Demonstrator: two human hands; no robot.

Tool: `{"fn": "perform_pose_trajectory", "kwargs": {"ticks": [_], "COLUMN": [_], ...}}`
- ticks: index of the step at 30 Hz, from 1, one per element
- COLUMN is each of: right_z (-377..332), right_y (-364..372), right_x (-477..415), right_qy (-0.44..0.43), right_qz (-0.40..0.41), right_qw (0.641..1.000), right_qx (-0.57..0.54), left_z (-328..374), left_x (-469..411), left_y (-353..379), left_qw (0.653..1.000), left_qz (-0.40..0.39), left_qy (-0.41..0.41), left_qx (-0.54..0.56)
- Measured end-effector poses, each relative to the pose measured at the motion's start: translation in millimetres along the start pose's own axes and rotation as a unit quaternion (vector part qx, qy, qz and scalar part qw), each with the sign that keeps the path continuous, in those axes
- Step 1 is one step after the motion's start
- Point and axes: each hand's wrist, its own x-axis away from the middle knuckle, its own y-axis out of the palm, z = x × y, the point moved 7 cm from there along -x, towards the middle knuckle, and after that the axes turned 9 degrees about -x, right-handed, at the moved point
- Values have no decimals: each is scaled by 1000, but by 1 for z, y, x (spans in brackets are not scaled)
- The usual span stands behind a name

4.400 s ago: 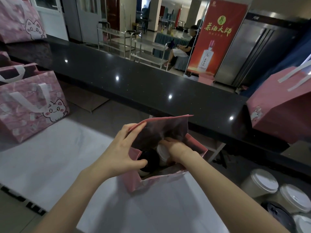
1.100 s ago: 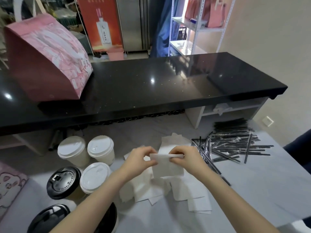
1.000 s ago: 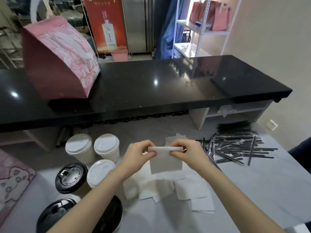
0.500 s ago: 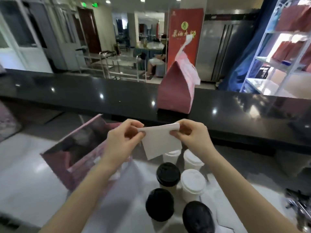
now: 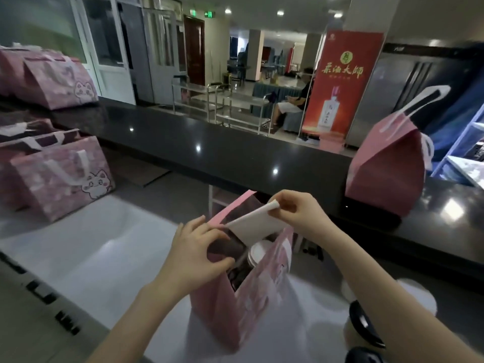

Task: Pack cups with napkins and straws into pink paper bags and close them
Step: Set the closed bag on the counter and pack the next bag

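An open pink paper bag (image 5: 246,305) stands on the white table in front of me. Inside it I see a white-lidded cup (image 5: 262,254) and something dark beside it. My right hand (image 5: 301,213) pinches the top corner of a white napkin (image 5: 258,226), whose lower part hangs into the bag's mouth. My left hand (image 5: 195,254) grips the bag's left rim, thumb over the edge, holding the mouth wide.
Closed pink bags with cat prints (image 5: 65,176) stand at the left, and another (image 5: 387,166) on the black counter (image 5: 235,153) at the right. Cups with dark lids (image 5: 364,326) and a white lid (image 5: 419,294) sit at the lower right.
My view swung left from the loose cups to the open bag. My left hand let go of the napkin and took the bag's rim; my right hand brought the napkin down into the mouth.
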Motion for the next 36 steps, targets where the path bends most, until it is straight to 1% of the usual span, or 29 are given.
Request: {"fn": "perform_pose_trajectory", "kwargs": {"ticks": [4,7,9,12,14,17,18,19,24,27,30,32,34,36], "right_z": [11,19,25,35,41,47,48,50,44,33,26,28,37,52], "right_y": [24,35,43,61,73,80,79,78,54,25,-10,-35,-62,-91], "right_x": [-7,-13,-16,-18,-21,-26,-27,-27,-20,0,31,55,82,112], "right_qy": [40,90,121,154,153,126,116,108,57,6,-30,-34,-22,-1], "right_qz": [-81,-136,-178,-251,-269,-247,-232,-215,-106,-10,65,86,95,102], "right_qw": [995,981,961,923,904,888,889,896,953,978,984,981,980,980], "right_qx": [42,106,174,247,295,366,377,372,277,210,165,169,172,171], "left_z": [-11,-15,-17,-15,-12,-9,-9,-9,-4,9,35,61,96,137], "left_x": [3,4,5,5,6,4,4,3,-1,-8,-17,-23,-27,-30], "left_y": [6,5,4,5,6,5,4,4,4,2,-5,-6,-4,5], "left_qw": [997,995,995,994,993,993,993,993,995,997,997,996,993,989], "left_qz": [-28,-45,-54,-55,-54,-43,-40,-37,-15,7,47,74,91,88], "left_qy": [19,26,24,37,50,57,57,58,55,49,49,57,75,96], "left_qx": [70,85,85,92,94,97,97,96,79,60,28,10,24,65]}}
